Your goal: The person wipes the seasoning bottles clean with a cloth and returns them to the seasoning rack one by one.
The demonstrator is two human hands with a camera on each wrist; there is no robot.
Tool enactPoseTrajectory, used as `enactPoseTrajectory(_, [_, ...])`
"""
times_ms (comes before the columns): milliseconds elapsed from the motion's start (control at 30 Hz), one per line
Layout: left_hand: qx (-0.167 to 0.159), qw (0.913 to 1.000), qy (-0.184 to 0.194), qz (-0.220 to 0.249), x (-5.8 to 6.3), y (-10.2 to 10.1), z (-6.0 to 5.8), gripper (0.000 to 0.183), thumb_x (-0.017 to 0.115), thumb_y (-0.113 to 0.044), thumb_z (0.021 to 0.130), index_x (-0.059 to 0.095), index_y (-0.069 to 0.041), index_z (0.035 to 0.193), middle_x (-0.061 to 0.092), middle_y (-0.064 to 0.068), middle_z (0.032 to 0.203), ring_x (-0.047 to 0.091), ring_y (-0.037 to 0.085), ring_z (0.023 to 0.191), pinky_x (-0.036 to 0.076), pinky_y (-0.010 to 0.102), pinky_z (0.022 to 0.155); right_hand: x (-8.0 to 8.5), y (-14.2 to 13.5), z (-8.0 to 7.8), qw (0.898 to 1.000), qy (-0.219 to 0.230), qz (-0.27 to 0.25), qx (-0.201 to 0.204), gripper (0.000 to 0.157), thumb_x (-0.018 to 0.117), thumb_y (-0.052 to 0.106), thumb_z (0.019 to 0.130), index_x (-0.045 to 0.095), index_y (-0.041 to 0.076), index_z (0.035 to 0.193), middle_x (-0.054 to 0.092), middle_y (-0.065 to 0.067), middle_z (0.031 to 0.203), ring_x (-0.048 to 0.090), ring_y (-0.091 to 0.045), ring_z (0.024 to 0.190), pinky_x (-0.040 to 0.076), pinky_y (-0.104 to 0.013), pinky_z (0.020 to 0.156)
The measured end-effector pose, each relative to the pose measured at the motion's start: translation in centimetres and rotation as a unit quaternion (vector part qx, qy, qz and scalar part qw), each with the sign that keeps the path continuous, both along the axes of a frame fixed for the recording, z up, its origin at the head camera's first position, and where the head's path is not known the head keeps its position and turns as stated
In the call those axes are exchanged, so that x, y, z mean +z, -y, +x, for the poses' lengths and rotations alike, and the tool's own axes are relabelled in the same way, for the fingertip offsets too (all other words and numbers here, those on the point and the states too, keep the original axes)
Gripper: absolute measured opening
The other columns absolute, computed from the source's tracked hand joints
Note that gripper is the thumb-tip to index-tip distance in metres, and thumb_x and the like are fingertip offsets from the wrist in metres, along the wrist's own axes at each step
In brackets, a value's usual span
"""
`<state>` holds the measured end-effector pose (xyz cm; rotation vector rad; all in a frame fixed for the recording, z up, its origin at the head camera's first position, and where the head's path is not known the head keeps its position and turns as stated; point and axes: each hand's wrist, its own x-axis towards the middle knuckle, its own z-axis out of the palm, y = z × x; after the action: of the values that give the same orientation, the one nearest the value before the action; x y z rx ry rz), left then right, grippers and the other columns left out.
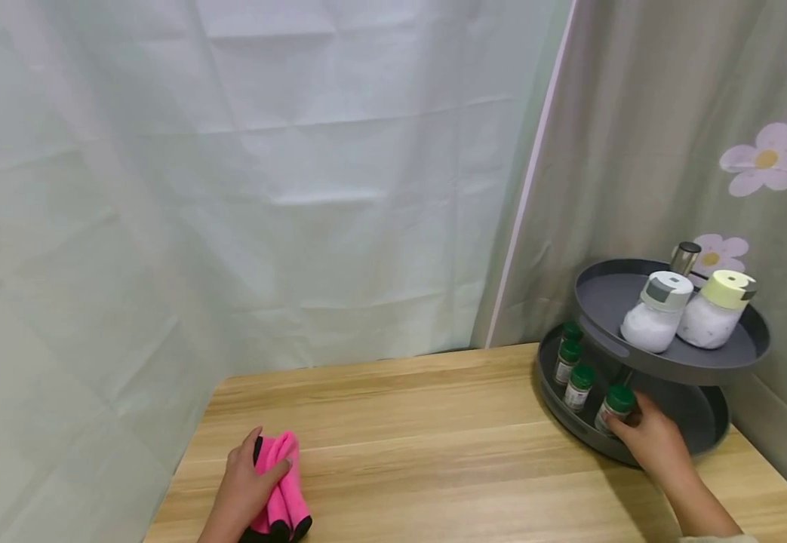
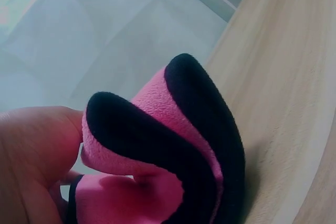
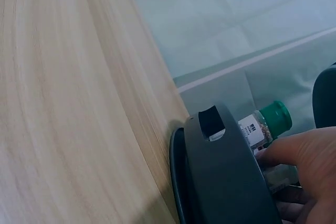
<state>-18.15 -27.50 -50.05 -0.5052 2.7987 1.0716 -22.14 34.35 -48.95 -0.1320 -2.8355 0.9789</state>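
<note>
On the left of the table, my left hand [image 1: 240, 483] grips a folded pink cloth [image 1: 289, 483] with black edging, thumb lying over it. In the left wrist view the cloth [image 2: 157, 98] bends into loops beside the thumb. Over at the right, my right hand [image 1: 658, 441] holds a small spice jar [image 1: 617, 403] with a green cap between thumb and fingers. This jar is at the front of the lower tier [image 1: 699, 415] of a dark grey two-tier round rack. Part of the right hand [image 3: 310, 166] hides the held jar in the right wrist view.
Several more green-capped jars [image 1: 579, 388] stand along the lower tier's left side. The upper tier [image 1: 604, 290] overhangs my right hand and bears two white-filled seasoning jars [image 1: 653, 317] and a dark-capped container [image 1: 685, 258]. Curtains [image 1: 366, 226] rise behind the wooden table [image 1: 420, 437].
</note>
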Motion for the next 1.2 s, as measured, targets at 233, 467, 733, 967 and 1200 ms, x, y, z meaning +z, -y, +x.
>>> enactPoseTrajectory(233, [0.016,0.9996,0.023,0.002,0.1,0.2,0.2,0.119,0.064,-0.07,0.084,0.005,0.0,0.159,0.013,0.041,0.15,0.038,0.061,0.13,0.042,0.069,0.103,-0.1,0.2,-0.1,1.0,-0.011,-0.003,0.005,0.067,0.068,0.035,0.095,0.042,-0.01,0.137,0.062,-0.037,0.121,0.063,-0.051,0.107,0.05,-0.06,0.084])
enactPoseTrajectory(467, [0.019,0.9998,0.01,0.001,0.4,0.5,0.6,0.124,0.061,-0.076,0.083,0.0,0.0,0.16,0.01,0.041,0.152,0.036,0.061,0.131,0.042,0.068,0.103,0.3,0.9,1.1,0.994,-0.078,-0.045,-0.069,0.065,0.073,0.032,0.091,0.047,-0.011,0.132,0.058,-0.034,0.119,0.066,-0.019,0.093,0.052,-0.02,0.069])
enactPoseTrajectory(733, [0.004,0.9998,-0.015,-0.013,1.9,0.2,0.5,0.111,0.06,-0.068,0.089,0.009,0.003,0.159,0.012,0.039,0.155,0.026,0.059,0.14,0.027,0.07,0.113,1.5,4.1,3.5,0.97,-0.204,-0.088,-0.098,0.016,0.069,0.021,0.096,0.063,0.007,0.103,0.057,0.008,0.087,0.05,0.007,0.07,0.042,-0.01,0.061])
enactPoseTrajectory(967, [-0.016,0.9983,-0.054,-0.017,4.3,-1.8,0.8,0.092,0.058,-0.06,0.095,0.022,-0.006,0.159,0.032,0.028,0.157,0.03,0.052,0.144,0.03,0.07,0.113,2.6,8.1,3.7,0.966,-0.221,-0.077,0.107,0.021,0.065,0.01,0.098,0.067,0.021,0.116,0.066,0.007,0.103,0.061,0.003,0.085,0.049,-0.012,0.072])
enactPoseTrajectory(1200, [-0.052,0.9901,-0.12,-0.051,6.8,-5.2,1.5,0.066,0.056,-0.052,0.1,0.044,-0.013,0.152,0.036,0.018,0.16,0.025,0.046,0.151,0.011,0.073,0.117,3.5,11.9,3.1,0.957,-0.191,-0.005,0.22,0.036,0.066,0.024,0.099,0.061,0.035,0.133,0.061,0.016,0.13,0.063,-0.009,0.116,0.056,-0.032,0.091])
